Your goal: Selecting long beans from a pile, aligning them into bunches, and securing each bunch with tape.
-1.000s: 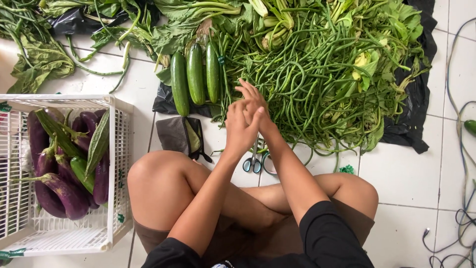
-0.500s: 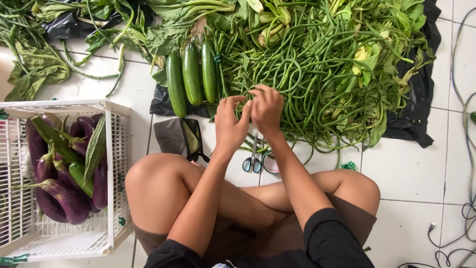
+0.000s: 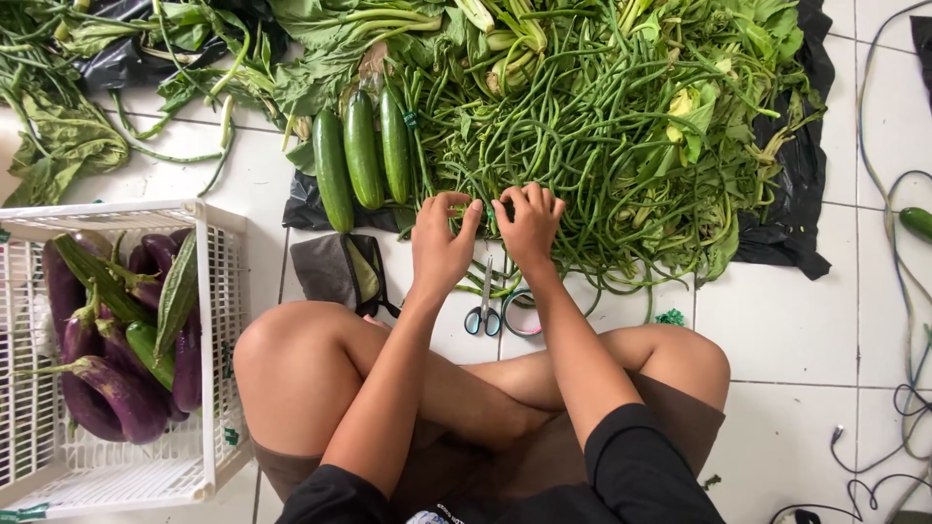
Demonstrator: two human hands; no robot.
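A big heap of long green beans (image 3: 602, 146) lies on black plastic on the white tiled floor in front of me. My left hand (image 3: 442, 247) and my right hand (image 3: 529, 223) rest side by side at the heap's near edge, fingers curled around a few bean strands. Whether each hand truly grips the strands is hard to tell. Small scissors (image 3: 482, 312) lie on the floor just below my hands, between them and my crossed legs. Three cucumbers (image 3: 361, 155) lie to the left of my left hand.
A white plastic crate (image 3: 216, 330) with purple eggplants (image 3: 107, 388) stands at my left knee. A dark pouch (image 3: 340, 272) lies beside it. Leafy greens (image 3: 58, 146) spread at the upper left. Cables (image 3: 903, 291) run along the right side.
Both hands have lowered from a raised, pressed-together pose down onto the near edge of the bean heap and now sit slightly apart among the strands.
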